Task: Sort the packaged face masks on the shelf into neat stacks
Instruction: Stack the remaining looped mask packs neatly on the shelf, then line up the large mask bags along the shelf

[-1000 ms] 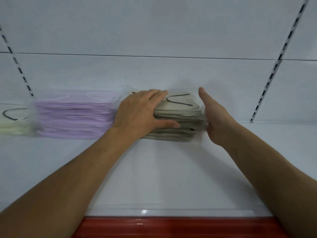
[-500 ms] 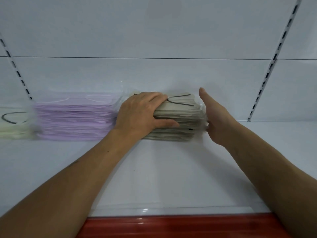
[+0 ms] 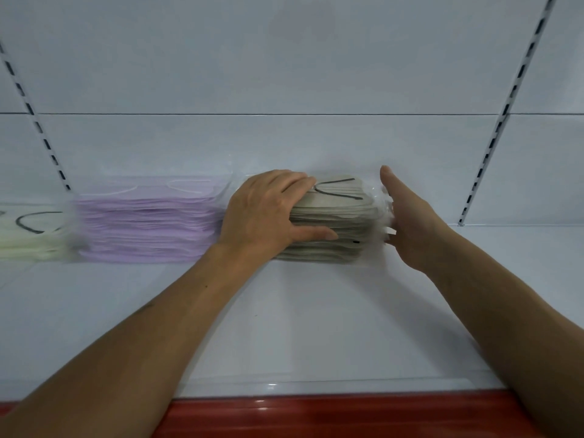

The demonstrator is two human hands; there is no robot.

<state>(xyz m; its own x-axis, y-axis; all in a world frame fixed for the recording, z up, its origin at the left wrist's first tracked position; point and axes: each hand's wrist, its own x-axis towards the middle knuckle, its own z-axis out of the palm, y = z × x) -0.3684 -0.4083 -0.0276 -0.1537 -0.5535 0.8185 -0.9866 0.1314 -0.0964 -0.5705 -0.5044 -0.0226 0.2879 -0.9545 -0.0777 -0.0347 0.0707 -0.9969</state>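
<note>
Masks (image 3: 25,245) in cream lie at the far left, beside a purple stack (image 3: 148,222). Mid-frame, the left hand (image 3: 268,213) grips the grey stack (image 3: 341,229), fingers on top, thumb along its front. The right hand (image 3: 410,222), flat and wide, presses its right end. It lies longways left to right on the white shelf (image 3: 316,327), by the white wall (image 3: 284,58).

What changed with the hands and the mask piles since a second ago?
Nothing visibly moved. The left hand still grips the beige stack at its left end, and the right hand still presses flat against its right end. The purple stack and cream stack stayed put on the shelf.
</note>
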